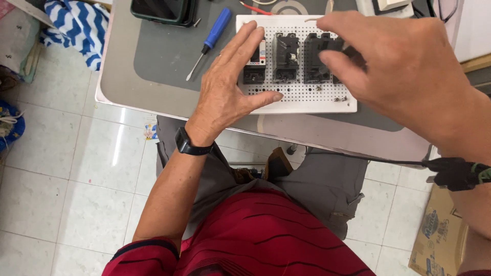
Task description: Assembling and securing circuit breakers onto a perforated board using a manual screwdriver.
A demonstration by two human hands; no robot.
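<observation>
Red striped shirt (266, 235) fills the foreground above a grey table (153, 56). On it lies a white perforated board (307, 97). Left hand (230, 87) rests flat and open on the board's left edge; right hand (399, 61) pinches a black breaker (319, 59). Beside them lies a blue screwdriver (215, 30).

left hand (225, 87) flat on white pegboard (302, 99) | right hand (404, 66) over black breakers (286, 56)
</observation>
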